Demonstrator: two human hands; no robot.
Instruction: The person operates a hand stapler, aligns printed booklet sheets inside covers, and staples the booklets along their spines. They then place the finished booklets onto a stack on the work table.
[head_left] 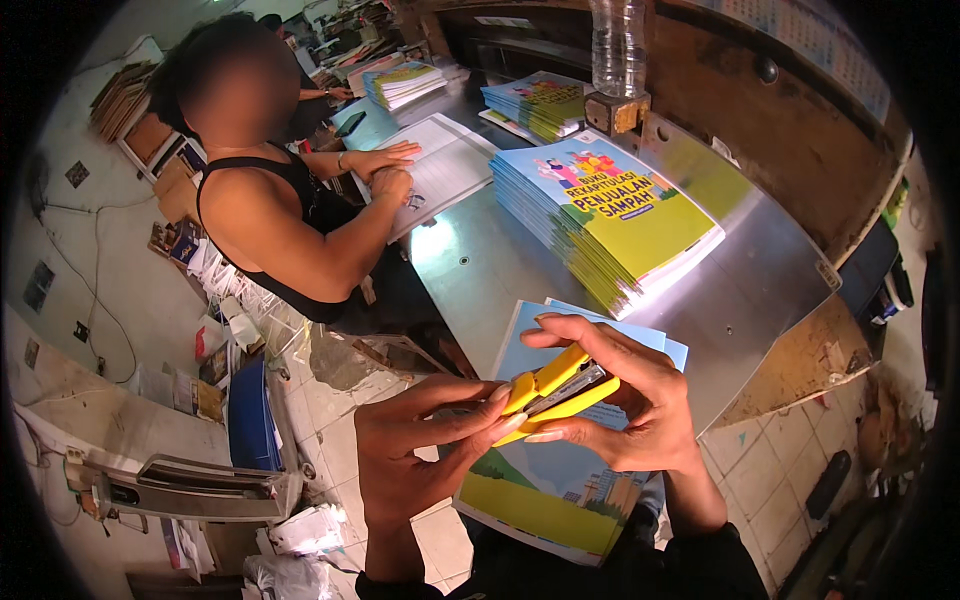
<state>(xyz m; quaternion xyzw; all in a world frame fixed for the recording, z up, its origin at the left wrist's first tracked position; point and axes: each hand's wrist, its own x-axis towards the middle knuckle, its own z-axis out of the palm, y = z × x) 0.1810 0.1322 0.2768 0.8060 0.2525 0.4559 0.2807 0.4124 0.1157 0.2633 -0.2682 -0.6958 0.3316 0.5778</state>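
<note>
A yellow stapler (560, 392) is held up between my two hands, its metal inner part showing along the side. My left hand (425, 440) pinches one end of it between thumb and fingers. My right hand (630, 395) grips the other end, fingers over the top and thumb underneath. Below the hands lie a few blue and green booklets (540, 500), overlapping at the table's near edge and partly hidden by my hands. Just beyond them stands a thick stack of booklets (610, 215) with colourful covers.
A person in a black sleeveless top (265, 220) leans over open pages (440, 165) at the left of the metal table (450, 270). More booklet stacks (535, 100) lie farther back. A clear plastic bottle (618, 50) stands on a small block (615, 112) by the wooden panel.
</note>
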